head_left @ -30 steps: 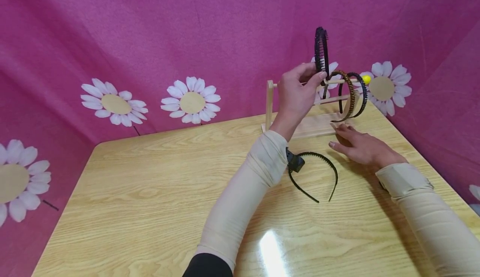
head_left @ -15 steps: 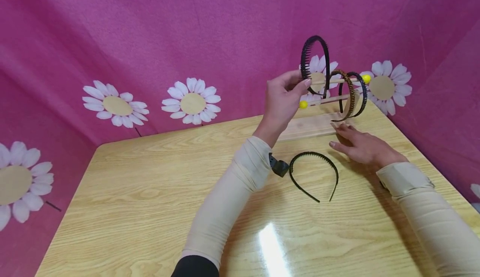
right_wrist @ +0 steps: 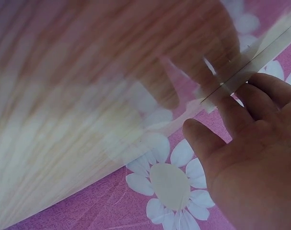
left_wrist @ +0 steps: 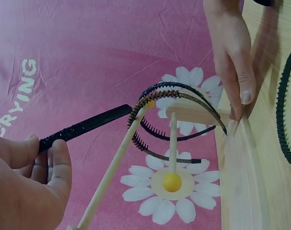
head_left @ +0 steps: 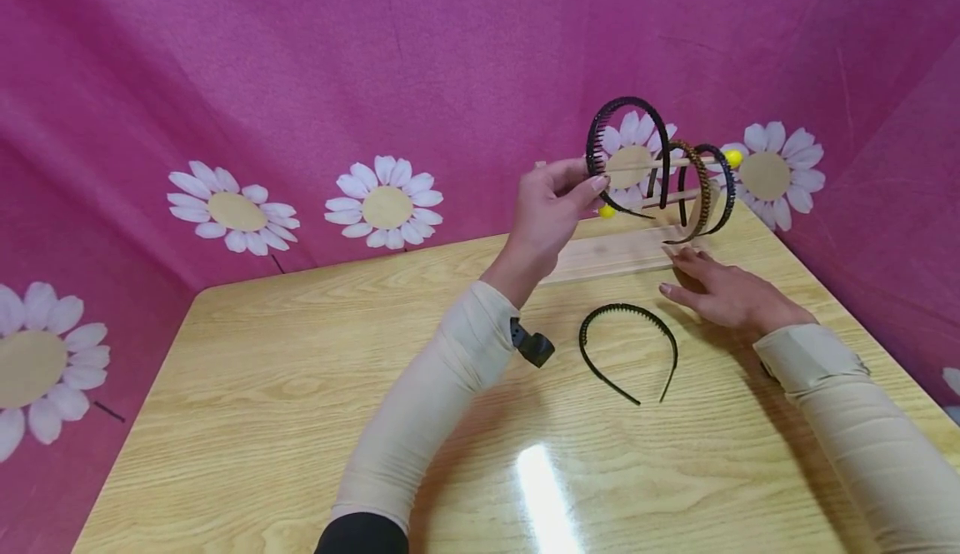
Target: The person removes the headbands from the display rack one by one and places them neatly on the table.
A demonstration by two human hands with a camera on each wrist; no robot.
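Note:
My left hand (head_left: pixel 542 214) pinches a black toothed headband (head_left: pixel 628 102) by one side, between thumb and fingers. The band stands upright, arch on top, in front of a wooden headband stand (head_left: pixel 607 252). Farther right, a brown beaded headband (head_left: pixel 703 187) and a dark headband (head_left: pixel 729 196) hang on the stand's upper rod. In the left wrist view, the held band (left_wrist: pixel 87 127) appears edge-on, its far end close to the hanging ones. My right hand (head_left: pixel 727 296) lies with extended fingers, fingertips at the front edge of the stand's base (left_wrist: pixel 246 177); it holds nothing.
Another black headband (head_left: pixel 671 341) lies on the wood-grain table (head_left: pixel 300 387), in front of the stand. A lower rod ends in a yellow ball (left_wrist: pixel 172 182), and another yellow ball (head_left: pixel 733 158) caps the upper rod. A pink flowered cloth (head_left: pixel 450 62) hangs behind.
My left hand has moved left and down with the headband, which has turned from nearly edge-on to show its open arch. The right hand keeps its place at the base.

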